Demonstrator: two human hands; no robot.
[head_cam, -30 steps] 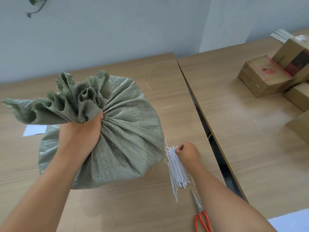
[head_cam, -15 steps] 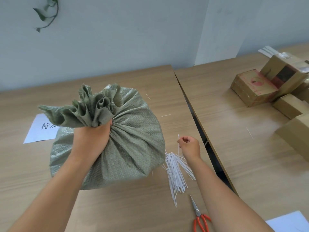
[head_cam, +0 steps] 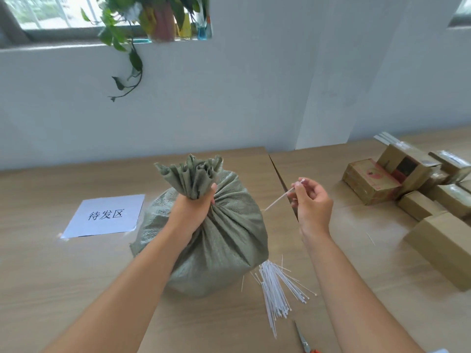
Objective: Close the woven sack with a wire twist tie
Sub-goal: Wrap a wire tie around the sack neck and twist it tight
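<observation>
A full green woven sack [head_cam: 224,240] stands on the wooden table, its mouth gathered into a ruffled bunch at the top. My left hand [head_cam: 193,210] grips the neck just under that bunch. To the right of the sack, my right hand [head_cam: 312,200] is raised above the table and pinches one thin white tie [head_cam: 283,196], which slants down-left toward the sack. A loose bundle of white ties [head_cam: 276,289] lies on the table at the sack's lower right.
Scissors [head_cam: 303,340] with red handles lie near the bottom edge. A white paper sign [head_cam: 104,215] lies left of the sack. Cardboard boxes [head_cam: 407,184] are stacked on the adjoining table at right, across a narrow gap [head_cam: 283,182]. A plant hangs from the windowsill.
My right hand has lifted from the bundle with a single tie and risen beside the sack. The camera has tilted up, showing the window and plant. My left hand keeps its grip.
</observation>
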